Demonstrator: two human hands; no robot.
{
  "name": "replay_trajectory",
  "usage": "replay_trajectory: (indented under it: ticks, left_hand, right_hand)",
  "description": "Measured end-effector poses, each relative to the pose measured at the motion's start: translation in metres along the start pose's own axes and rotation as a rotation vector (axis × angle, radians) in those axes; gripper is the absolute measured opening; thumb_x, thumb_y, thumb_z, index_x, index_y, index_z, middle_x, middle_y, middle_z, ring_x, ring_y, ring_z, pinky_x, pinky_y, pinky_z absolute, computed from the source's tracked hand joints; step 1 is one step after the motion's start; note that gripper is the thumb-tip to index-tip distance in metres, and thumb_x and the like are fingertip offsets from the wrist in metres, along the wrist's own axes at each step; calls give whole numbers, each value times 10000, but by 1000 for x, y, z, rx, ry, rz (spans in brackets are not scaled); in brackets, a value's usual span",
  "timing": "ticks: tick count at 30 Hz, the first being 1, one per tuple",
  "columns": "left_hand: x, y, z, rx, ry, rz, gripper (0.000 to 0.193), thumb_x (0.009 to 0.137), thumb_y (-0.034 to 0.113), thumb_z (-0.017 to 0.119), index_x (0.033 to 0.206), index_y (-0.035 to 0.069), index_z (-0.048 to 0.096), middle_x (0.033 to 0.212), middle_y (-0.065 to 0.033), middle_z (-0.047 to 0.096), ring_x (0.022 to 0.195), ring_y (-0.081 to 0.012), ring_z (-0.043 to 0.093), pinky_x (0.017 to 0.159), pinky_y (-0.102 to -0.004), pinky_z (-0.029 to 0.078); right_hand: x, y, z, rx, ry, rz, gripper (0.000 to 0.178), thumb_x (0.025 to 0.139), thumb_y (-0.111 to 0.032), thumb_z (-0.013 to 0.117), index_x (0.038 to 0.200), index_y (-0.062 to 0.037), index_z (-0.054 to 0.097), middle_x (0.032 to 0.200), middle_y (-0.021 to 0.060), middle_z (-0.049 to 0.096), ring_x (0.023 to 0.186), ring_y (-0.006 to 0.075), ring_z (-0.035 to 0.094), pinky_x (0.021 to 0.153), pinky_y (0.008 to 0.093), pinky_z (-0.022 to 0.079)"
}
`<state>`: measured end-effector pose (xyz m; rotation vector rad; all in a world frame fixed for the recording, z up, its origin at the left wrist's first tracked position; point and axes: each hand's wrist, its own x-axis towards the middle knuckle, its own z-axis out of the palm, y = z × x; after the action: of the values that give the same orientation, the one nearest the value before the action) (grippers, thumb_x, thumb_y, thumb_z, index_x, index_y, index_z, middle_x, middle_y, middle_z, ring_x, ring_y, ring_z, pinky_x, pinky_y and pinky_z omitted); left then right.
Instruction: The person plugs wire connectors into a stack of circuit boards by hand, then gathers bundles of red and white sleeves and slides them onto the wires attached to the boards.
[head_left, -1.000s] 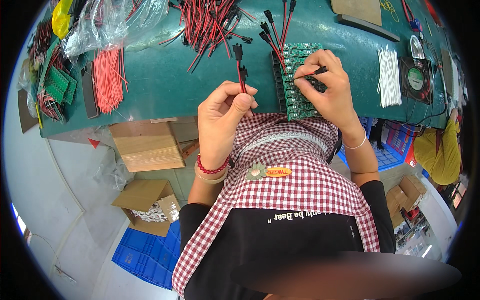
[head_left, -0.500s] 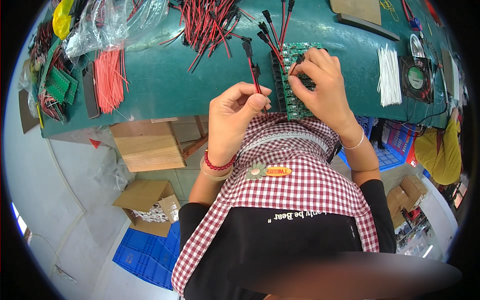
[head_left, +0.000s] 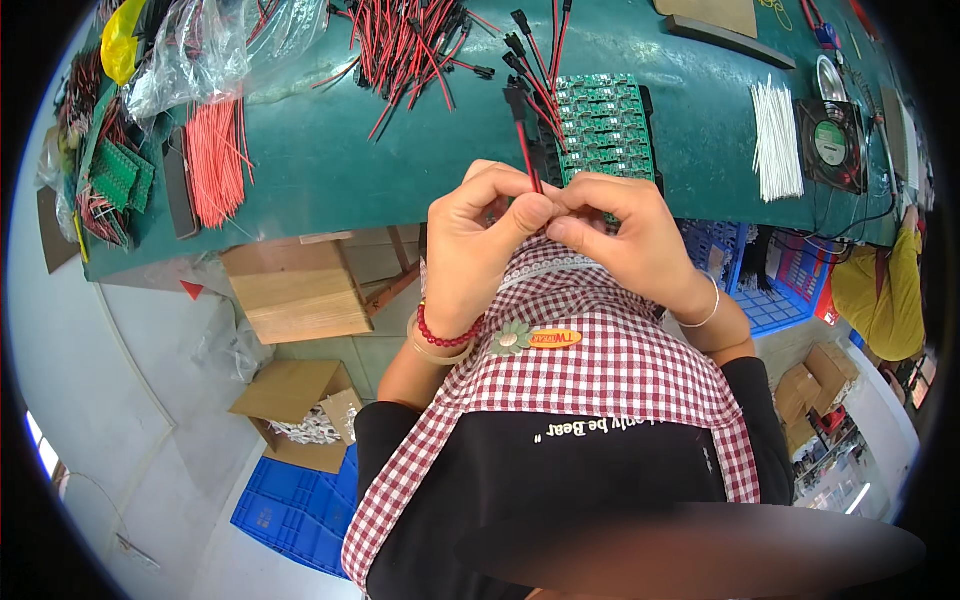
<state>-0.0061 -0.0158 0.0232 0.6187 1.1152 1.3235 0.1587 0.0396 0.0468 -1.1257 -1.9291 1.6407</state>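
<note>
My left hand (head_left: 483,228) is closed, thumb and fingers pinching a red and black connector cable (head_left: 524,135). Its black plug end points up and away from me. Against the left fingertips, my right hand (head_left: 628,225) is also closed in a pinch; what sits between its fingers is hidden. Just beyond both hands lies a panel of green circuit boards (head_left: 606,122) on a black holder (head_left: 647,108). Several more red and black cables (head_left: 538,72) with black plugs rise from the panel's left side.
A pile of connector cables (head_left: 410,45) lies at the far side of the green table (head_left: 320,150). Red wires (head_left: 216,165) are at the left, white wires (head_left: 775,140) and a black fan (head_left: 832,146) at the right. Below are an open carton (head_left: 290,400) and blue crates (head_left: 300,515).
My right hand has come off the circuit boards, moving left and toward me to meet my left hand. My left hand has shifted slightly right, still holding a cable.
</note>
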Motion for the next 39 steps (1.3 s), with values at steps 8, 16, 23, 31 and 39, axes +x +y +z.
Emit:
replay_trajectory:
  ticks: [8,16,23,31,39]
  left_hand:
    - [-2,-2,5,142,1,156,79,806,54,719,853,4,680,788,-15,611,734,-87,484,632,-213,388]
    - [-11,-19,16,294,70,157,92,829,70,698,829,-11,654,773,-20,632,588,-55,472,532,-218,372]
    - [-10,-11,-1,84,-164,-197,121,871,93,670,851,-25,649,823,-17,652,688,-43,555,619,-196,445]
    - [-6,-7,-10,117,73,34,134,893,86,653,948,-25,602,909,-70,639,798,-118,602,739,-241,486]
    - [-7,-5,-18,180,60,136,127,891,87,658,939,-16,599,907,-70,635,823,-121,601,758,-253,486]
  right_hand:
    - [-1,6,-8,521,-187,233,80,842,-46,671,856,16,621,745,-1,623,672,32,556,589,192,446]
    - [-7,10,-10,436,125,73,84,835,7,642,907,31,605,868,66,636,777,110,634,679,225,523]
    - [-8,13,-13,411,96,-117,79,799,36,665,877,36,647,893,78,632,788,140,603,681,264,480]
    - [17,27,-29,-353,317,-279,92,707,-16,714,796,-13,689,847,58,605,866,214,563,761,322,452]
    - [20,37,-26,-438,293,-288,100,704,-70,724,798,-64,692,849,27,603,851,210,514,781,326,361]
